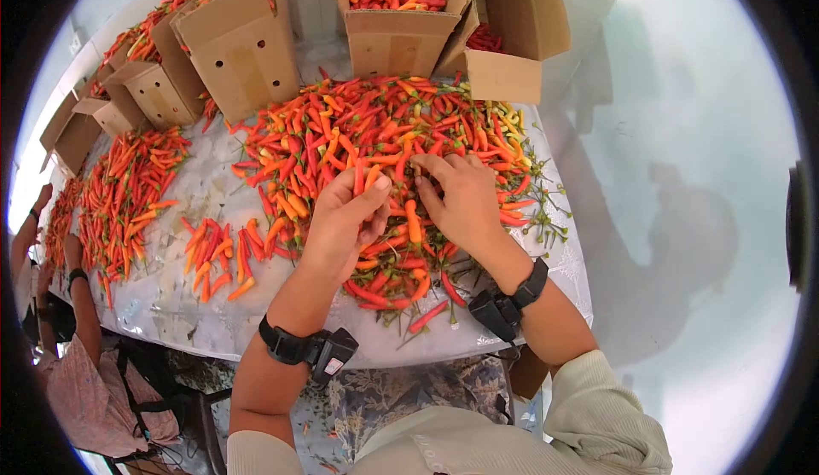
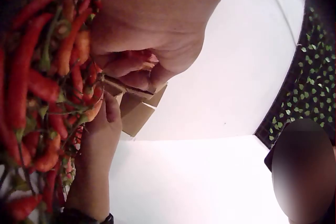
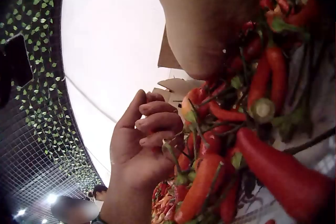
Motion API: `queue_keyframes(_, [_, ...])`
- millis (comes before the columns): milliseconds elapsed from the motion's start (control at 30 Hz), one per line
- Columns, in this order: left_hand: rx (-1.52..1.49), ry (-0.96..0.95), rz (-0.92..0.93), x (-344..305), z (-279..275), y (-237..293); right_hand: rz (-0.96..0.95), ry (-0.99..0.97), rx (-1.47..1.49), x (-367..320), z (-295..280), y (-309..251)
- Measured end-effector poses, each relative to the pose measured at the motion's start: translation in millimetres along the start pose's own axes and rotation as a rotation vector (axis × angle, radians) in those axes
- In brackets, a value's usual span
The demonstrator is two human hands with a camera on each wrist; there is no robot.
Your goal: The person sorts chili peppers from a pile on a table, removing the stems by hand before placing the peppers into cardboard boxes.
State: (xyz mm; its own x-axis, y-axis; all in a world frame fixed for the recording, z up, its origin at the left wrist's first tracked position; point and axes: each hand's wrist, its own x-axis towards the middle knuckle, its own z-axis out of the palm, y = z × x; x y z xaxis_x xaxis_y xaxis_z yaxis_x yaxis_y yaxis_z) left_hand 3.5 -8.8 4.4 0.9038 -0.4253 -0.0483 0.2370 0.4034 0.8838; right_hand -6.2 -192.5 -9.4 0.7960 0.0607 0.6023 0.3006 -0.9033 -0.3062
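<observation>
The left hand (image 1: 345, 219) is holding chilies (image 1: 359, 178) over the pile (image 1: 367, 130); the right hand (image 1: 465, 202) is resting in it.
Left fingers are curling round red and orange chilies; right fingertips are disappearing among others, so whether they are gripping cannot be told. The pile is spreading from the worktop's (image 1: 166, 300) back edge toward its front. Chilies should be handling light, smooth and bruisable, best pinched mid-body. Cardboard boxes (image 1: 388, 44) are lining the back edge, some cut off.
</observation>
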Motion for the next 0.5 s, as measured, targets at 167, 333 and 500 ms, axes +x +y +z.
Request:
queue_keyframes(167, [0.005, 0.031, -0.018, -1.0, 2.0, 0.2, 0.047, -0.015, 0.117, -3.2, 4.6, 6.1])
queue_keyframes(333, [-0.005, 0.01, -0.006, 0.4, -0.4, 1.6, 0.083, 0.191, 0.14, -2.9, 1.7, 5.1])
queue_keyframes(500, [0.006, 0.015, 0.003, 0.2, -0.6, 0.1, 0.13, 0.193, 0.025, -5.3, -1.8, 6.3])
